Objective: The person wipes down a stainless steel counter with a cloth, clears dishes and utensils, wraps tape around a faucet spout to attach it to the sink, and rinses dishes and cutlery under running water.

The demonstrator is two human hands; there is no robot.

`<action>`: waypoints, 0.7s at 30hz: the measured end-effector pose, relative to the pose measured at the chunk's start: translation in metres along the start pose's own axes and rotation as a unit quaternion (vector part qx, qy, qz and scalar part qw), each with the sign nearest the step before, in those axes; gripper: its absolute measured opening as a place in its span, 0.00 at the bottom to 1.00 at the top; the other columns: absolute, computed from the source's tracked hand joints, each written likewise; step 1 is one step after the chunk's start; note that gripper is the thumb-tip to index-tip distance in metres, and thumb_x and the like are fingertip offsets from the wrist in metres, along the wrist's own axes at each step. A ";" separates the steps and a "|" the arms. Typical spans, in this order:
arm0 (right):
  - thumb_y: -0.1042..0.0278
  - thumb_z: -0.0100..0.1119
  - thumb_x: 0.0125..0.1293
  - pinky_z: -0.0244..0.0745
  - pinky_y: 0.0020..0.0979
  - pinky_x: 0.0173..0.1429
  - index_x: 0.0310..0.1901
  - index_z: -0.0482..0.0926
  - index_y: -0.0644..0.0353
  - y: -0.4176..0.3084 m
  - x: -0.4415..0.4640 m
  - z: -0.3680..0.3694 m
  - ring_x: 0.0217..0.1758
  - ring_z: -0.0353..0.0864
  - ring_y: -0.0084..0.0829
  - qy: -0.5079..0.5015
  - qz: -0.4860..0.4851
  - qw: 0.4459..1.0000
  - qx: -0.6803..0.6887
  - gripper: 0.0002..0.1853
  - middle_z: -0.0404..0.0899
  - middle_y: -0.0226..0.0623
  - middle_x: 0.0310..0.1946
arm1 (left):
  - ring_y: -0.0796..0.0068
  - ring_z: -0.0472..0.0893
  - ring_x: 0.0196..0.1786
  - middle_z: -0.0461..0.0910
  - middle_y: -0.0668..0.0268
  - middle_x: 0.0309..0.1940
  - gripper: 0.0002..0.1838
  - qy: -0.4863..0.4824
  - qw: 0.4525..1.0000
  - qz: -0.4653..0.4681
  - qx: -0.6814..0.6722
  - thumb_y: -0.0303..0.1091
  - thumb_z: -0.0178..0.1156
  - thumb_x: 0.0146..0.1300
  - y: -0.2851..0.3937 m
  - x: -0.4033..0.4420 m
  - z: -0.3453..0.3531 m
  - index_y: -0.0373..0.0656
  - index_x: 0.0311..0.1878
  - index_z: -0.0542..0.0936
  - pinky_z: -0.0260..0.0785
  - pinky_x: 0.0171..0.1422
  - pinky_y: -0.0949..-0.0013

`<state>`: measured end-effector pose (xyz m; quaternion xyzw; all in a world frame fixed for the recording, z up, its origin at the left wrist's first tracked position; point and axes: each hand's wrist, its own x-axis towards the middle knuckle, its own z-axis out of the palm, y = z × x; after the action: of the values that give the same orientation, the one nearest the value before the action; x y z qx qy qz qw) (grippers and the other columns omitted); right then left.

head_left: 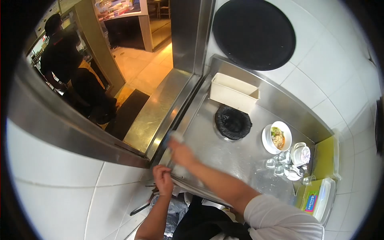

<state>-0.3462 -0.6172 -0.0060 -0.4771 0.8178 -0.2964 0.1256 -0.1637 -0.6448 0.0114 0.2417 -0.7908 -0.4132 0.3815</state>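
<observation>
At the bottom of the frame, below the black apron (208,226), a clear plastic bag (176,214) hangs left of centre. The left hand (163,181) bends its fingers at the front rim of the stainless-steel counter (204,156); whether it grips I cannot tell. Just above, near the frame's centre, the blurred right hand (180,151) is at a pale, cloth-like piece (176,137) by the counter's left edge; its closure cannot be told. Overreaching there could knock the piece over that edge. Further right, drinking glasses (283,158) crowd the white bowl (287,130) of food; a sweeping forearm could tip them. Beyond, at upper centre, a black-lined round container (233,123) stands by a cream rectangular bin (232,94); a snagged liner could drag the container. At upper left, another person (62,60) stands past the opening.
</observation>
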 end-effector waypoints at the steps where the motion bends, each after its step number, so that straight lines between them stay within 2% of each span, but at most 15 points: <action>1: 0.72 0.63 0.62 0.81 0.50 0.64 0.68 0.79 0.51 -0.026 -0.032 0.010 0.62 0.85 0.55 -0.032 -0.034 0.998 0.038 0.29 0.69 0.47 0.78 | 0.59 0.77 0.48 0.77 0.58 0.42 0.08 0.052 0.998 -0.016 -0.035 0.18 0.54 0.57 0.004 -0.008 -0.007 0.42 0.36 0.78 0.69 0.57 0.61; 2: 0.71 0.64 0.62 0.81 0.50 0.64 0.67 0.80 0.51 -0.049 -0.055 0.014 0.61 0.85 0.55 -0.057 -0.045 0.995 0.072 0.28 0.70 0.45 0.78 | 0.61 0.76 0.49 0.76 0.58 0.45 0.09 0.100 0.992 -0.032 -0.070 0.16 0.53 0.59 0.010 -0.020 -0.014 0.41 0.38 0.77 0.69 0.57 0.63; 4: 0.70 0.65 0.62 0.81 0.50 0.64 0.66 0.81 0.50 -0.068 -0.089 -0.002 0.61 0.85 0.54 -0.068 -0.050 0.991 0.104 0.28 0.70 0.43 0.78 | 0.63 0.76 0.49 0.75 0.59 0.47 0.10 0.090 0.991 -0.042 -0.087 0.15 0.52 0.61 0.030 -0.047 -0.031 0.41 0.40 0.77 0.70 0.57 0.65; 6: 0.66 0.67 0.63 0.82 0.49 0.64 0.64 0.82 0.50 -0.071 -0.123 -0.030 0.61 0.86 0.51 -0.101 -0.080 0.992 0.016 0.25 0.74 0.38 0.75 | 0.65 0.76 0.50 0.74 0.59 0.49 0.10 0.072 0.991 -0.039 -0.103 0.15 0.51 0.62 0.041 -0.070 -0.045 0.41 0.41 0.76 0.70 0.57 0.67; 7: 0.63 0.67 0.65 0.82 0.48 0.63 0.62 0.83 0.51 -0.062 -0.146 -0.037 0.59 0.87 0.48 -0.098 -0.065 0.993 -0.017 0.23 0.81 0.40 0.68 | 0.67 0.75 0.51 0.74 0.61 0.49 0.10 0.050 0.990 -0.051 -0.123 0.15 0.51 0.64 0.041 -0.086 -0.048 0.41 0.42 0.77 0.70 0.59 0.67; 9: 0.61 0.66 0.68 0.82 0.50 0.63 0.59 0.84 0.53 -0.031 -0.209 -0.041 0.59 0.86 0.48 -0.029 0.035 0.999 -0.025 0.19 0.86 0.41 0.59 | 0.70 0.75 0.52 0.74 0.62 0.48 0.10 0.015 0.987 -0.055 -0.152 0.15 0.51 0.66 0.046 -0.115 -0.045 0.41 0.43 0.77 0.69 0.61 0.67; 11: 0.61 0.67 0.70 0.82 0.50 0.62 0.58 0.85 0.54 0.021 -0.297 -0.051 0.58 0.87 0.49 0.081 -0.030 0.996 -0.027 0.17 0.87 0.42 0.56 | 0.67 0.77 0.50 0.75 0.60 0.49 0.09 -0.040 0.989 -0.026 -0.143 0.16 0.54 0.66 0.051 -0.147 -0.041 0.41 0.43 0.78 0.72 0.56 0.68; 12: 0.62 0.68 0.69 0.79 0.47 0.61 0.56 0.86 0.55 0.022 -0.346 -0.080 0.57 0.87 0.47 0.076 -0.011 0.997 -0.014 0.16 0.87 0.41 0.58 | 0.67 0.77 0.50 0.75 0.60 0.49 0.09 -0.051 0.987 -0.019 -0.150 0.16 0.54 0.66 0.053 -0.164 -0.035 0.41 0.43 0.78 0.72 0.56 0.68; 14: 0.65 0.70 0.65 0.75 0.45 0.63 0.55 0.88 0.51 0.020 -0.442 -0.117 0.58 0.86 0.44 0.109 0.075 0.986 -0.101 0.16 0.87 0.41 0.59 | 0.68 0.78 0.51 0.78 0.61 0.46 0.10 -0.158 0.972 0.031 -0.173 0.18 0.56 0.66 0.071 -0.200 -0.019 0.41 0.46 0.80 0.73 0.56 0.69; 15: 0.68 0.70 0.64 0.76 0.45 0.64 0.56 0.88 0.52 0.024 -0.483 -0.138 0.60 0.86 0.46 0.064 0.085 0.982 -0.156 0.18 0.87 0.42 0.60 | 0.66 0.79 0.54 0.80 0.61 0.46 0.10 -0.225 0.954 -0.011 -0.197 0.19 0.58 0.68 0.088 -0.220 -0.011 0.42 0.49 0.81 0.74 0.58 0.67; 16: 0.70 0.69 0.63 0.77 0.45 0.65 0.58 0.87 0.53 0.018 -0.521 -0.155 0.61 0.85 0.48 0.065 0.142 0.981 -0.111 0.20 0.86 0.43 0.60 | 0.65 0.80 0.57 0.82 0.61 0.47 0.10 -0.295 0.929 -0.054 -0.217 0.21 0.60 0.70 0.115 -0.238 -0.002 0.42 0.51 0.81 0.74 0.61 0.66; 18: 0.70 0.71 0.64 0.78 0.44 0.67 0.63 0.84 0.55 -0.031 -0.576 -0.188 0.63 0.84 0.51 0.099 0.270 0.958 0.005 0.24 0.86 0.45 0.61 | 0.61 0.81 0.64 0.83 0.60 0.54 0.15 -0.421 0.830 -0.130 -0.341 0.37 0.64 0.76 0.135 -0.281 0.049 0.42 0.60 0.80 0.75 0.66 0.63; 19: 0.67 0.73 0.64 0.78 0.42 0.66 0.65 0.83 0.55 -0.060 -0.599 -0.200 0.62 0.85 0.48 0.134 0.266 0.954 0.039 0.26 0.86 0.44 0.60 | 0.60 0.81 0.65 0.82 0.58 0.58 0.22 -0.460 0.772 -0.281 -0.337 0.46 0.64 0.77 0.192 -0.292 0.045 0.43 0.64 0.77 0.75 0.68 0.60; 20: 0.65 0.76 0.65 0.79 0.41 0.66 0.67 0.81 0.55 -0.082 -0.621 -0.209 0.61 0.86 0.44 0.167 0.261 0.948 0.071 0.28 0.87 0.42 0.59 | 0.60 0.81 0.67 0.81 0.56 0.63 0.29 -0.486 0.693 -0.425 -0.320 0.55 0.63 0.77 0.251 -0.296 0.037 0.44 0.69 0.75 0.75 0.70 0.57; 21: 0.65 0.76 0.65 0.79 0.41 0.66 0.67 0.81 0.55 -0.098 -0.641 -0.215 0.61 0.86 0.44 0.169 0.274 0.945 0.067 0.28 0.87 0.42 0.59 | 0.58 0.82 0.67 0.82 0.56 0.63 0.32 -0.550 0.573 -0.473 -0.380 0.60 0.61 0.77 0.268 -0.306 0.049 0.46 0.71 0.74 0.77 0.69 0.55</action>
<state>-0.0522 -0.0270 0.1741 -0.1685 0.9043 -0.3809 0.0938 -0.0398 -0.2632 0.0949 0.1408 -0.3921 -0.8508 -0.3202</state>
